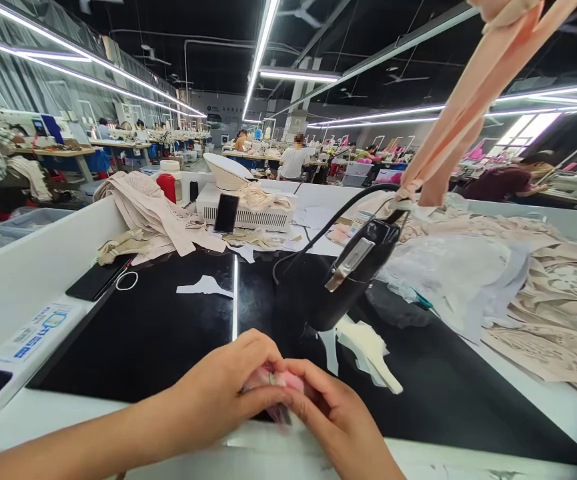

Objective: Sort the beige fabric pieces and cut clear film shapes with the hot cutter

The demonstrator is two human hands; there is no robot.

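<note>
My left hand (228, 393) and my right hand (335, 407) meet at the near edge of the table, fingers curled inward. Between them both pinch a small, soft pink bundle (293, 382) with a thin pale green line across it. Most of it is covered by the fingers, and its kind cannot be made out. Just beyond my right hand lie cream and white cut pattern pieces (365, 347). Above these, a black corded tool (355, 273) with a metal plate hangs tilted from peach fabric strips (468, 107).
A black mat (168, 347) covers the table, with one white cut piece (203, 287) on it. Beige fabric (143, 207) and a phone (227, 213) by a vented white box (258, 217) stand behind. Clear plastic (458, 273) and lace pieces (553, 340) lie right. Several people work beyond.
</note>
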